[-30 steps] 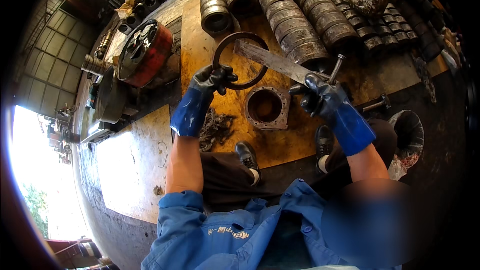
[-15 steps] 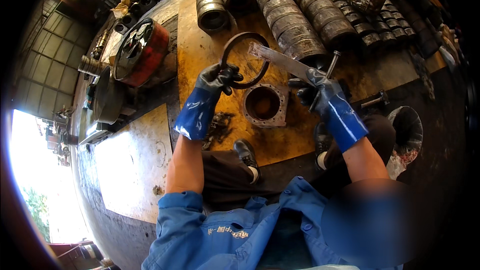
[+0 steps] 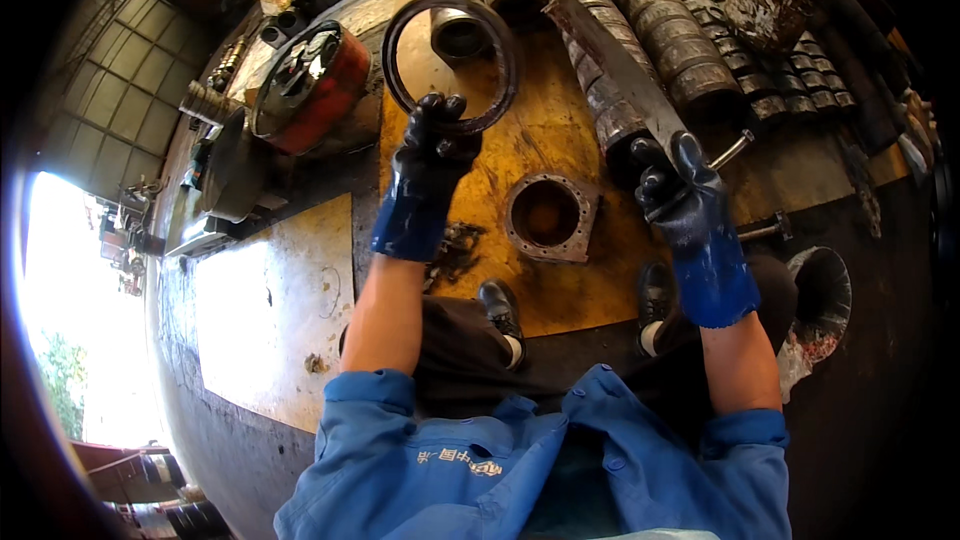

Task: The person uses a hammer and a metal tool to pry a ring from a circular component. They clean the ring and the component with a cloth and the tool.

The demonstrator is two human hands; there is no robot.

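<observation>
My left hand (image 3: 430,155), in a black and blue rubber glove, grips the lower rim of a dark metal ring (image 3: 509,70) and holds it upright in the air. In my right hand (image 3: 690,190), gloved the same way, is a long flat metal scraper blade (image 3: 622,70), pointing up and left, apart from the ring. A metal rod with a flat head (image 3: 733,149) sticks out beside that hand; whether it joins the blade is hidden. Below, between my hands, a round flanged housing (image 3: 587,210) with bolt holes lies on the yellow-stained board (image 3: 480,165).
Rows of stacked metal cylinders (image 3: 655,15) stand ahead. A grimy bucket (image 3: 770,5) is at far right, a red drum (image 3: 345,80) at left. Near my shoes (image 3: 500,310) lie a dark tangled heap (image 3: 457,252), a metal bar (image 3: 765,227) and an open-mouthed container (image 3: 828,290).
My left hand has raised the ring, bringing it up and nearer. The scraper blade, earlier across the ring, has swung away to the right and now points more upward.
</observation>
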